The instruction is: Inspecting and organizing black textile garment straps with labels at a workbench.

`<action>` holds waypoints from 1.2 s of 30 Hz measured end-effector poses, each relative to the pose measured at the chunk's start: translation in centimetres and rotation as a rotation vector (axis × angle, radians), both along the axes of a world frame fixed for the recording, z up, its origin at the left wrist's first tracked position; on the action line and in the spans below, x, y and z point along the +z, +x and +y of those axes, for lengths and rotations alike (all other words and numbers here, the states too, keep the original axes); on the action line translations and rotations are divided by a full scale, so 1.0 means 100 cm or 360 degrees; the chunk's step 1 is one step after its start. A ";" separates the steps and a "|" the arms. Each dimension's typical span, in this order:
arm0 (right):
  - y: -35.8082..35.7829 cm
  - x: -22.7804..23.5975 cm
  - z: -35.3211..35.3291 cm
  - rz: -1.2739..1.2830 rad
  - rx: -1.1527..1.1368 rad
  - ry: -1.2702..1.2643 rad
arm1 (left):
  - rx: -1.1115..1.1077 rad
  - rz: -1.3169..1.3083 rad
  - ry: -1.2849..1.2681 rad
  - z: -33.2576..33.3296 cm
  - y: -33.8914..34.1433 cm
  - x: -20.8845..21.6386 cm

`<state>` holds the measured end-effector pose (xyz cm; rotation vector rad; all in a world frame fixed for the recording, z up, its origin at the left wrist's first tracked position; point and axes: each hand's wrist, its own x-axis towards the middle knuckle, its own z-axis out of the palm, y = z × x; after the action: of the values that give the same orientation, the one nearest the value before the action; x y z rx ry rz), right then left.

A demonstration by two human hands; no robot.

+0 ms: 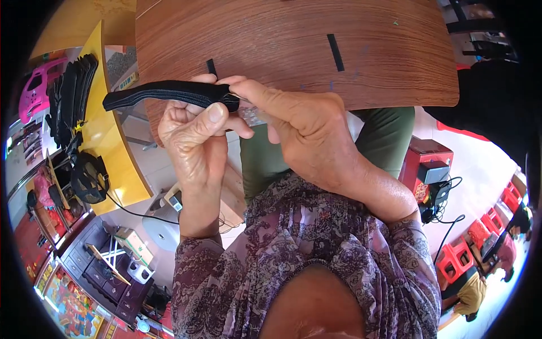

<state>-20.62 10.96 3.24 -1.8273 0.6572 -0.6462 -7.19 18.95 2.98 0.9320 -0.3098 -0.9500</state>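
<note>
A long black ribbed fabric strip [164, 93] is held over the near edge of the brown wood-grain table [271, 45]. My left hand [195, 133] grips it near its right end, thumb on the near side and fingers behind, while its free end sticks out to the left. At the right end of the strip, my right hand [307, 121] is closed with thumb and finger pinching. A small pale sliver shows between those fingers, too small to name. Two short black strips, one to the left [212, 67] and one to the right [335, 52], lie on the tabletop.
To my left, a yellow table [121, 169] carries a stack of black fabric pieces [73, 96] and a dark bag-like item [90, 178] with a cord. A pink plastic stool [39, 90] is beyond it. At right are a red box [426, 161] and red stools [454, 263].
</note>
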 end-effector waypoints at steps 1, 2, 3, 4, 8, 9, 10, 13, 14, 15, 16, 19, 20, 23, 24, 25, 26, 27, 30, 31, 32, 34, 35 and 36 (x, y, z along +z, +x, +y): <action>0.001 0.003 0.000 0.0002 0.0027 0.0088 | -0.0002 0.0071 -0.0033 0.000 0.001 0.001; 0.001 0.004 0.000 0.0003 0.0055 0.0176 | -0.0002 0.0071 -0.0031 0.001 0.002 0.000; 0.001 0.004 0.000 0.0004 0.0056 0.0178 | -0.0036 0.0099 -0.0043 0.002 0.004 -0.003; 0.001 0.004 0.001 0.0027 0.0055 0.0133 | -0.0070 0.0127 -0.0056 0.003 0.006 -0.004; 0.002 0.003 0.000 0.0055 0.0084 -0.0014 | -0.0036 0.0113 -0.0054 0.004 0.007 -0.005; 0.003 0.004 0.000 0.0054 0.0083 -0.0013 | -0.0034 0.0096 -0.0046 0.003 0.007 -0.004; 0.003 0.004 0.000 0.0045 0.0080 -0.0035 | -0.0031 0.0079 -0.0038 0.003 0.008 -0.004; 0.003 0.004 -0.001 0.0044 0.0085 -0.0144 | -0.0062 -0.0007 0.0005 0.003 0.010 -0.003; 0.002 0.004 -0.001 0.0051 0.0096 -0.0234 | -0.0065 -0.0005 0.0006 0.002 0.010 -0.004; 0.002 0.003 -0.001 0.0051 0.0098 -0.0232 | -0.0047 -0.0042 0.0035 0.002 0.011 -0.003; 0.002 0.002 0.000 0.0096 0.0092 -0.0342 | -0.0029 -0.0079 0.0064 0.001 0.011 -0.002; 0.002 0.003 0.001 0.0198 0.0067 -0.0512 | -0.0047 -0.0273 0.0119 0.000 0.010 0.004; 0.002 0.003 0.001 0.0255 0.0050 -0.0572 | -0.0049 -0.0274 0.0118 -0.001 0.009 0.004; 0.008 0.000 0.003 0.0276 -0.0035 -0.0706 | 0.0049 -0.0382 0.0091 -0.004 0.004 0.002; 0.008 0.001 0.003 0.0275 -0.0035 -0.0709 | 0.0146 -0.0488 0.0066 -0.005 0.000 0.001; 0.008 0.001 0.003 0.0302 0.0002 -0.0743 | 0.0244 -0.0593 0.0040 -0.006 -0.004 0.000; 0.009 0.001 0.003 0.0329 0.0040 -0.0778 | 0.0246 -0.0594 0.0037 -0.007 -0.005 -0.001; 0.008 0.000 0.003 0.0329 0.0040 -0.0781 | 0.0280 -0.0618 -0.0004 -0.008 -0.008 -0.003; 0.007 -0.004 0.002 0.0276 0.0032 -0.0817 | 0.0315 -0.0654 -0.0048 -0.008 -0.010 -0.004; 0.007 -0.005 0.002 0.0156 0.0001 -0.0634 | 0.0313 -0.0667 -0.0048 -0.008 -0.010 -0.004; 0.007 -0.005 0.001 0.0036 -0.0029 -0.0451 | 0.0316 -0.0668 -0.0049 -0.007 -0.007 -0.003; 0.005 -0.004 -0.001 -0.0008 -0.0014 -0.0304 | 0.0011 -0.0364 -0.0069 -0.005 0.002 -0.001; 0.004 -0.003 -0.002 -0.0051 0.0001 -0.0157 | 0.0009 -0.0364 -0.0069 -0.005 0.004 -0.001; 0.005 -0.003 -0.002 -0.0053 0.0001 -0.0156 | -0.0011 -0.0254 -0.0032 -0.004 0.005 -0.001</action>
<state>-20.14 10.76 2.91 -1.9029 0.6122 -0.7180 -6.66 18.55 2.89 0.9908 -0.4575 -0.8788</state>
